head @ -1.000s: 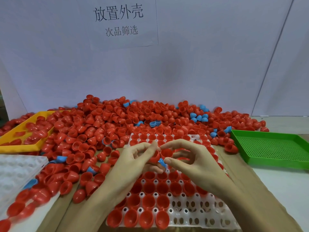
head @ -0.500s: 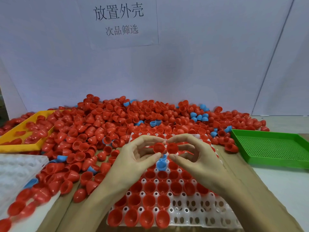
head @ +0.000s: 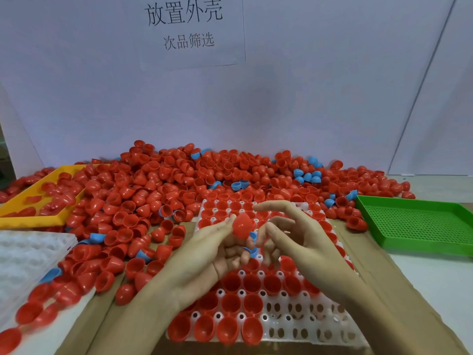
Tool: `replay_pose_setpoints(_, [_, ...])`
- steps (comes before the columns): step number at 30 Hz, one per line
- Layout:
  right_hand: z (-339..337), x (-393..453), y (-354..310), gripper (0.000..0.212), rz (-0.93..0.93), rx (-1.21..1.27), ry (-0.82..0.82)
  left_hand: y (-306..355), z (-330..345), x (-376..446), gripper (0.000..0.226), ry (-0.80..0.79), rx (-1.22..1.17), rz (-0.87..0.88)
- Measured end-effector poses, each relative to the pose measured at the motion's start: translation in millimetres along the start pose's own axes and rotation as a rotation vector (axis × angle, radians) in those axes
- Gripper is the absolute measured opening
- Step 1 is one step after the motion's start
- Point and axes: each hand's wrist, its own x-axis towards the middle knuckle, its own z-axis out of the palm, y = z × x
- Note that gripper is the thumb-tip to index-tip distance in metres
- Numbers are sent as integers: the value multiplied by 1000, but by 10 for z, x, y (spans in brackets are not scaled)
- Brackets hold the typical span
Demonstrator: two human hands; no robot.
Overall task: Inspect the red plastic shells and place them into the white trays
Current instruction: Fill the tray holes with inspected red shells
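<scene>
While the left hand [head: 217,252] pinches a red shell [head: 240,226] and the right hand [head: 294,242] hangs spread, the white tray [head: 307,326] beneath is roughly two-thirds filled.

Green perforated tray [head: 419,224] sits empty-looking on the right. Way across from it on the left is a yellow tray [head: 30,213]. Blue shells [head: 307,175] are scattered between them, and a paper sign [head: 189,29] with 2 lines of Chinese text hangs above.
</scene>
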Motion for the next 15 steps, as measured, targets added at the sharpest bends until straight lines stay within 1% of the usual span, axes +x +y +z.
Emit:
replay_pose_setpoints(1, [3, 1, 9, 27, -16, -30, 20, 4, -7, 6, 28, -36, -98, -57])
replay_pose_setpoints(3, [13, 2, 30, 24, -41, -58, 47, 12, -39, 5, 29, -117, -240, -129])
replay_pose_setpoints(5, [25, 0, 34, 21, -55, -62, 52, 15, -74, -6, 30, -165, -251, -160])
replay_pose_setpoints(8, [40, -7, 35, 22, -83, -133, 50, 8, -101, -20, 32, -184, -139, -174])
replay_pose_setpoints(12, [75, -12, 75, 27, -107, -266, 54, -11, -97, -39, 54, -180, 23, -162])
replay_pose_setpoints(15, [112, -26, 110, 24, -129, -368, 97, -25, -59, -60, 65, -171, 171, -114])
